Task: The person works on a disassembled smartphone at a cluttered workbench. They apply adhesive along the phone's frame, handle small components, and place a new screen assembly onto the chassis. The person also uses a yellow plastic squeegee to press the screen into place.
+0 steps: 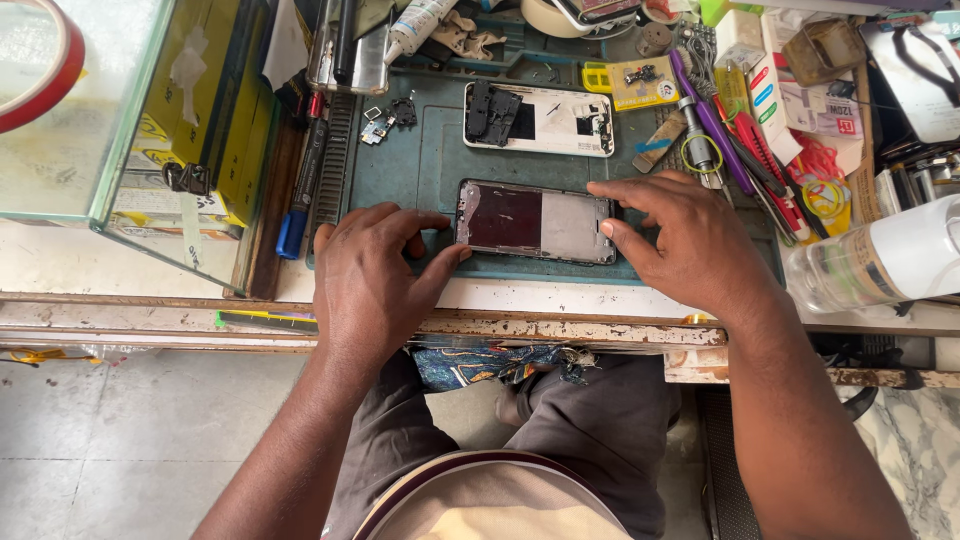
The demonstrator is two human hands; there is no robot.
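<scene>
Fingers of the left hand (375, 275) lie spread and slightly curled on the green work mat (400, 170), left of frame centre; the thumb tip presses against the left short edge of the opened phone (535, 222), with the index curled just beside its upper left corner. Fingers of the right hand (690, 245) are fanned open: the index reaches along the phone's top edge near its right corner, and the thumb touches the right short edge. Neither hand closes around the phone; both steady it flat from its two ends.

The opened phone lies at the centre of the frame, near the front edge of the mat, long side across. Its upper face shows a dark reddish panel on the left part and a pale grey panel on the right, with ragged residue at the left end.

Handling judgement: the piece looks thin, light and rigid, but likely fragile where the inner face is exposed. Smooth edges may slip on the mat. The safest hold appears to be the frame's short ends or long sides, keeping fingertips off the bare inner surface.

Surroundings: a white phone shell (540, 118) with a black part lying on it sits higher on the mat, apart from the hands. Screwdrivers and tweezers (735, 160) lie just beyond the right hand. A clear plastic bottle (880, 262) lies at the right edge. A glass case (150, 130) occupies the upper left.
</scene>
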